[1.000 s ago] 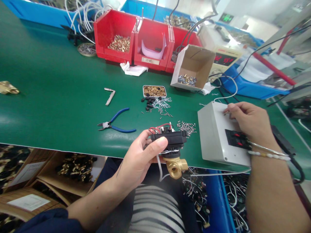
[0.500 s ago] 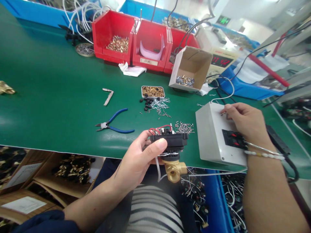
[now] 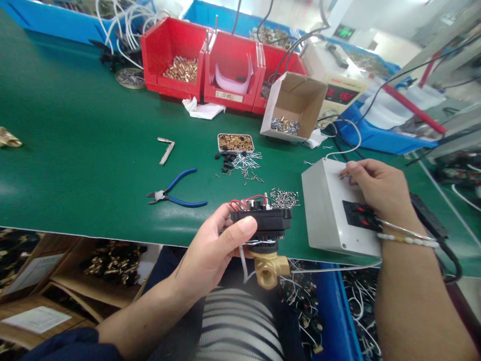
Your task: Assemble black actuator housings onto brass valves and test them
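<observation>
My left hand (image 3: 218,245) is wrapped round a motorized brass valve, its black housing (image 3: 268,220) on top and its brass body (image 3: 268,268) below. Red wires and small parts show in the open top of the housing. A grey cable runs from the valve toward the grey switch box (image 3: 325,210) at the right. On the sloping face of that box, my right hand (image 3: 379,185) pinches a small toggle switch (image 3: 343,174) between thumb and fingers. Beneath that wrist sits a black terminal block (image 3: 358,215) with red tabs.
Blue-handled cutters (image 3: 180,193), a small angled metal tool (image 3: 166,150), a tin of brass parts (image 3: 236,143) and loose screws (image 3: 284,198) lie on the green table. Red bins (image 3: 173,50), an open carton (image 3: 295,105) and a power supply with red digits (image 3: 340,94) stand behind.
The valve in my left hand has tipped slightly and sunk a little. My right hand stays at the toggle switch. The red digits on the power supply differ.
</observation>
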Available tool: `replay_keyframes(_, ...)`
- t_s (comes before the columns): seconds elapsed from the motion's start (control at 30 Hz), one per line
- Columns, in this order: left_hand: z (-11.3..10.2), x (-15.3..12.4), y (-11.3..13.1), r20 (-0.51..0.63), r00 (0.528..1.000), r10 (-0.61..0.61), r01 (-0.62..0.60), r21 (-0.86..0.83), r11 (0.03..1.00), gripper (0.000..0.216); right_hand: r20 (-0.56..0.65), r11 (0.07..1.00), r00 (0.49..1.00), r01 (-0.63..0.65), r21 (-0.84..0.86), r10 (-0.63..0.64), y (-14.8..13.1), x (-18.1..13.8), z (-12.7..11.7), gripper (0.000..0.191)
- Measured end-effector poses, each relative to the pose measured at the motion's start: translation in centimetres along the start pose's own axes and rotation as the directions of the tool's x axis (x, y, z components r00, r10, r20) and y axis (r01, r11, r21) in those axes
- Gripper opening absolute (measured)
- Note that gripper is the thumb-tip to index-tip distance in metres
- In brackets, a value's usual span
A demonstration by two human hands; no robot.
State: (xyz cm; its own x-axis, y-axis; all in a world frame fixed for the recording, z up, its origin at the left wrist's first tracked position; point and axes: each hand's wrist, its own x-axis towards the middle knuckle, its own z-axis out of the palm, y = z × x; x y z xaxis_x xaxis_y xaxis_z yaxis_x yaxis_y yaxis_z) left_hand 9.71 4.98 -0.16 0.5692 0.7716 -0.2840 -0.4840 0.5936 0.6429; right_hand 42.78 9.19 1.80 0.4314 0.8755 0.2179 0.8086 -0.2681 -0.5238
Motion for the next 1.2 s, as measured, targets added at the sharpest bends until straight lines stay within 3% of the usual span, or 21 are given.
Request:
replay_keyframes(0.13, 0.0, 0.1, 0.0, 0.005, 1.0, 0.006, -0.005, -0.008, 1.0, 0.051, -0.221, 0.999, 0.974, 0.046, -0.026, -0.05, 0.2, -0.3, -0.2, 0.035)
replay_keyframes(0.2, 0.0, 0.1, 0.2, -0.014, 1.0, 0.007, -0.007, -0.006, 1.0, 0.048, -0.345, 0.988, 0.929, 0.154, 0.032, -0.134, -0.8, -1.9, -1.2, 0.031)
replay_keyframes(0.27, 0.0, 0.0, 0.4, -0.026, 1.0, 0.009, -0.01, -0.024, 1.0, 0.043, -0.314, 0.921, 0.91, 0.34, 0.193, -0.27, -2.7, -4.7, -2.7, 0.023)
replay_keyframes(0.3, 0.0, -0.1, 0.5, -0.027, 1.0, 0.008, -0.01, -0.047, 0.999, 0.04, -0.183, 0.894, 0.925, 0.37, 0.254, -0.332, -3.7, -6.5, -3.4, 0.018)
replay_keyframes(0.33, -0.1, -0.1, 0.6, -0.024, 1.0, -0.003, 0.001, -0.081, 0.997, 0.039, 0.044, 0.87, 0.911, 0.376, 0.317, -0.41, -4.6, -8.5, -3.9, 0.017)
replay_keyframes(0.37, -0.2, -0.1, 0.6, -0.018, 1.0, -0.024, 0.022, -0.121, 0.992, 0.041, 0.325, 0.832, 0.788, 0.389, 0.396, -0.523, -5.2, -10.6, -4.2, 0.02)
replay_keyframes(0.4, -0.4, 0.0, 0.6, -0.002, 0.998, -0.06, 0.059, -0.164, 0.985, 0.044, 0.523, 0.815, 0.628, 0.389, 0.429, -0.576, -5.5, -12.7, -4.1, 0.025)
replay_keyframes(0.43, -0.5, 0.1, 0.5, 0.027, 0.994, -0.102, 0.106, -0.202, 0.974, 0.049, 0.668, 0.835, 0.505, 0.384, 0.394, -0.547, -5.3, -14.7, -3.6, 0.032)
replay_keyframes(0.47, -0.7, 0.2, 0.4, 0.067, 0.988, -0.139, 0.151, -0.231, 0.961, 0.054, 0.74, 0.855, 0.456, 0.408, 0.319, -0.494, -4.6, -16.5, -2.6, 0.046)
replay_keyframes(0.5, -0.9, 0.4, 0.3, 0.122, 0.979, -0.163, 0.19, -0.252, 0.949, 0.06, 0.775, 0.867, 0.459, 0.446, 0.221, -0.434, -3.6, -18.2, -1.3, 0.06)
replay_keyframes(0.53, -1.1, 0.5, 0.2, 0.182, 0.968, -0.171, 0.216, -0.265, 0.94, 0.065, 0.776, 0.866, 0.499, 0.486, 0.118, -0.386, -2.2, -19.6, 0.3, 0.067)
replay_keyframes(0.57, -1.3, 0.7, 0.1, 0.236, 0.959, -0.16, 0.224, -0.277, 0.934, 0.068, 0.761, 0.853, 0.548, 0.522, 0.014, -0.348, -0.7, -20.8, 2.1, 0.065)
replay_keyframes(0.63, -1.4, 1.0, 0.0, 0.306, 0.946, -0.11, 0.211, -0.321, 0.923, 0.07, 0.705, 0.782, 0.594, 0.617, -0.09, -0.388, 2.3, -22.6, 5.4, 0.047)
replay_keyframes(0.7, -1.4, 1.2, 0.0, 0.337, 0.94, -0.055, 0.192, -0.387, 0.902, 0.069, 0.662, 0.724, 0.56, 0.689, -0.038, -0.498, 4.7, -23.7, 7.9, 0.033)
replay_keyframes(0.8, -1.2, 1.2, 0.3, 0.371, 0.928, 0.004, 0.178, -0.455, 0.873, 0.066, 0.598, 0.688, 0.524, 0.723, 0.064, -0.607, 6.4, -24.5, 9.5, 0.037)
replay_keyframes(0.97, -1.0, 0.3, 1.1, 0.347, 0.938, 0.019, 0.163, -0.49, 0.856, 0.062, 0.681, 0.822, 0.524, 0.53, 0.209, -0.511, 4.3, -24.4, 8.3, 0.038)
replay_keyframes(1.1, -1.8, -0.3, 1.3, 0.203, 0.979, 0.013, 0.088, -0.477, 0.875, 0.054, 0.738, 0.898, 0.524, 0.348, 0.27, -0.425, 1.2, -24.1, 7.1, 0.023)
replay_keyframes(1.2, -2.9, 0.3, 1.2, 0.105, 0.994, -0.011, 0.058, -0.456, 0.888, 0.034, 0.762, 0.925, 0.524, 0.221, 0.31, -0.381, -0.1, -24.2, 7.4, 0.034)
